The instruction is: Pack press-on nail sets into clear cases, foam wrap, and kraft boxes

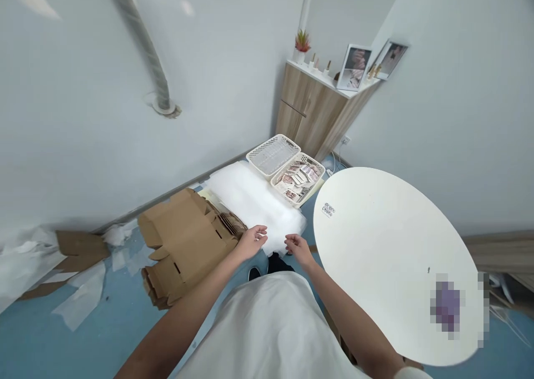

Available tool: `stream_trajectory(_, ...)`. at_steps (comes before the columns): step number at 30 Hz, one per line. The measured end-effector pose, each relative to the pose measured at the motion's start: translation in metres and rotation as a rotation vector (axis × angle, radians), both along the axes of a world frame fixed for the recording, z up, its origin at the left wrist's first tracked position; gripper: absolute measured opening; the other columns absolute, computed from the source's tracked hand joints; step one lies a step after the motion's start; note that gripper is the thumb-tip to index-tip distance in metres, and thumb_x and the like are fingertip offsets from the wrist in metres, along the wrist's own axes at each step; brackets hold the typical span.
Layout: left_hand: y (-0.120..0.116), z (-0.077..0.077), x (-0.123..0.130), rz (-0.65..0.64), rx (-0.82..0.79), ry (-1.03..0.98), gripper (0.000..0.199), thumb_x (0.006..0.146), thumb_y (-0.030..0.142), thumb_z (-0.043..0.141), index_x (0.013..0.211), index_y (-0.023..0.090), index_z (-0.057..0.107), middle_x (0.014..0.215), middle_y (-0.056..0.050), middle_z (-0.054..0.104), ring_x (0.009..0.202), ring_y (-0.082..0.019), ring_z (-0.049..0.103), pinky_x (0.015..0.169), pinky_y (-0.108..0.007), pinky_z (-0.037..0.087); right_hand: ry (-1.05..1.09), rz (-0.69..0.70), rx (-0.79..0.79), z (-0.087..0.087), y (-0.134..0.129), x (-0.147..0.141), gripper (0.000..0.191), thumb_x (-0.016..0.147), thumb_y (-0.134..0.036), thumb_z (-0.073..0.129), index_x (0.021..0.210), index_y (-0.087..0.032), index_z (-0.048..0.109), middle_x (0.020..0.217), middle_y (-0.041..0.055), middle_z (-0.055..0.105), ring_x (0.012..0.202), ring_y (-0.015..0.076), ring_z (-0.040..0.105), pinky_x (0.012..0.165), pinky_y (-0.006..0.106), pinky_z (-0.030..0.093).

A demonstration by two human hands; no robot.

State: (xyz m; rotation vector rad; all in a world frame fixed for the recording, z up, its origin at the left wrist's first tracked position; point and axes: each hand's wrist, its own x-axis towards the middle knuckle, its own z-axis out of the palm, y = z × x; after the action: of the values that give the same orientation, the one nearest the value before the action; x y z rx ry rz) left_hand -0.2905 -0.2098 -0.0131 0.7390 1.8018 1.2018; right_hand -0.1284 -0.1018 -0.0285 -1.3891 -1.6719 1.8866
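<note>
My left hand [252,242] is held out with its fingers loosely curved and apart, and nothing shows in it. It is nearest to the stack of flattened cardboard boxes [189,234] and the near part of the white foam sheets [250,192]. Opposite it, my right hand [298,248] also has its fingers bent and apart, with no object visible between them. It hovers by the near right corner of the foam sheets, left of the white oval table [387,234]. A gap separates the two hands.
Beyond the foam sheets are a white basket [273,155] and a second basket [273,187] with printed packets. A small clear-and-silver piece [328,209] lies on the table. A wooden cabinet [311,101] stands in the corner. Torn wrapping [83,295] litters the floor at left.
</note>
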Motion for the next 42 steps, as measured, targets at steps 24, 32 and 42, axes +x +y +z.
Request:
stream_trajectory(24,0.182,-0.001,-0.169,-0.143,-0.293,0.71,0.04,0.076,0.014,0.042,0.115,0.018,0.05,0.111,-0.006,0.058,0.103,-0.023,0.05,0.093,-0.037,0.035,-0.193,0.579,0.658,-0.004,0.187,-0.218,0.033,0.077,-0.026,0.05,0.11,-0.023,0.049,0.1,0.0062,0.063,0.088,0.0208,0.056,0.078,0.033,0.037)
stream_trajectory(32,0.225,-0.022,-0.19,-0.291,-0.679,0.849,0.037,0.075,0.01,0.04,0.11,0.018,0.049,0.098,-0.01,0.062,0.099,-0.027,0.048,0.079,-0.039,0.034,-0.693,1.0,0.852,-0.016,0.201,-0.275,0.018,0.083,-0.019,0.043,0.098,-0.015,0.052,0.085,0.0131,0.066,0.084,0.0232,0.059,0.081,0.038,0.025)
stream_trajectory(42,0.219,-0.034,-0.19,-0.134,-0.552,0.715,0.042,0.071,0.007,0.042,0.109,0.022,0.046,0.107,-0.007,0.059,0.1,-0.028,0.046,0.08,-0.042,0.035,-0.683,1.031,0.871,-0.015,0.202,-0.282,0.021,0.077,-0.013,0.043,0.091,-0.014,0.058,0.085,0.0131,0.066,0.08,0.0227,0.061,0.08,0.038,0.024)
